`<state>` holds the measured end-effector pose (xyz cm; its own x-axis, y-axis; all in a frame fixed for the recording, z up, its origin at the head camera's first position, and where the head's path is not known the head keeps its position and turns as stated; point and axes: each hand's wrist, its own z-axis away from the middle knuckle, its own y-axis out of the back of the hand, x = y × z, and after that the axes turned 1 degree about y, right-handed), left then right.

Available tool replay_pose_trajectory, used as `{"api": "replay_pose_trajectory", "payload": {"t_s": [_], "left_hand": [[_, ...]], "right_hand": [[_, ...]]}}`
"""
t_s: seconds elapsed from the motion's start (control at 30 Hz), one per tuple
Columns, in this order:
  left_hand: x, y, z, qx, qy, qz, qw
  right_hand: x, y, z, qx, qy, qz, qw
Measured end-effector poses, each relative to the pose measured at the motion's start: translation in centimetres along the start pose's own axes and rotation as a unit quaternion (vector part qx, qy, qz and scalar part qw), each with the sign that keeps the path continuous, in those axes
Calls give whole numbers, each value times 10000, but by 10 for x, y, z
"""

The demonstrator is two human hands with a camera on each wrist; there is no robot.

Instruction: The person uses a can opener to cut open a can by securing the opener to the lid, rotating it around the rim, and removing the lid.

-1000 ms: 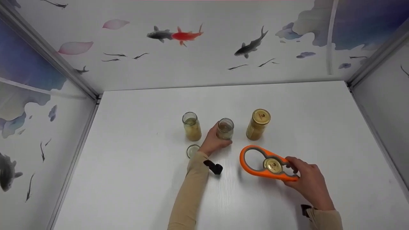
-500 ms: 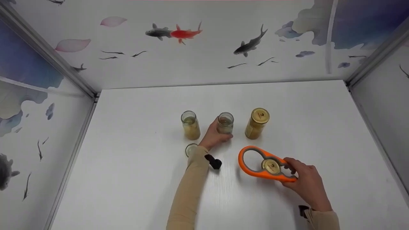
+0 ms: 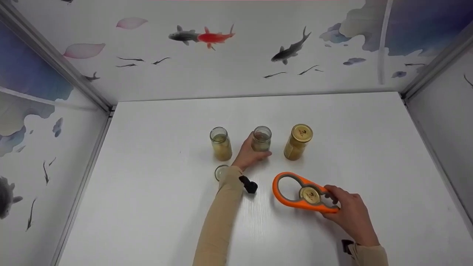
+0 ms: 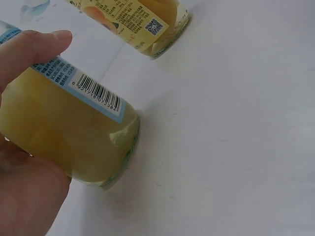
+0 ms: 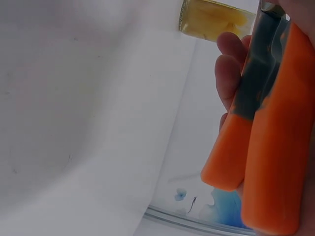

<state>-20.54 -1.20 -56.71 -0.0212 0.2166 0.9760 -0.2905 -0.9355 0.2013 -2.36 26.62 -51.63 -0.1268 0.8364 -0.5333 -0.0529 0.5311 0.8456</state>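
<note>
In the head view my left hand [image 3: 248, 155] grips the middle glass jar [image 3: 261, 143], which has no lid on it. The left wrist view shows my thumb and palm around this jar [image 4: 74, 123], with pale yellow contents and a blue label with a barcode. My right hand [image 3: 351, 212] holds an orange jar opener [image 3: 286, 201] by its handle end, over the table. A gold lid [image 3: 310, 194] sits in the opener's smaller grey-lined opening. In the right wrist view, fingers curl around the orange handles [image 5: 275, 167].
Left of my hand stands an uncapped jar [image 3: 221, 147] of yellow contents. A round lid [image 3: 220, 172] lies near it, partly under my left sleeve. To the right is a jar with its gold lid on [image 3: 297, 142]. Printed walls enclose the white table [image 3: 147, 207].
My left hand and the middle jar have moved a little farther away from me. The jar opener, with the gold lid in it, has shifted slightly left and toward me.
</note>
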Motion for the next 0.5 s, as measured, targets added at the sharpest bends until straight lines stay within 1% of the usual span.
{"api": "replay_pose_trajectory", "payload": {"t_s": [0.1,0.23,0.33,0.4,0.5], "left_hand": [[1,-1,0,42,-21,6,10000],[1,-1,1,87,-172,148,9997],[2,0,2,145,-288,165,9993],[4,1,3,171,-298,108,9994],[7,3,5,188,-229,72,9995]], "right_hand": [[0,-1,0,12,-4,13,10000],[-1,-2,0,-28,-32,42,10000],[-2,-2,0,-122,-62,71,9999],[-3,-2,0,-152,-78,84,9998],[-3,-3,0,-161,-92,84,9998]]}}
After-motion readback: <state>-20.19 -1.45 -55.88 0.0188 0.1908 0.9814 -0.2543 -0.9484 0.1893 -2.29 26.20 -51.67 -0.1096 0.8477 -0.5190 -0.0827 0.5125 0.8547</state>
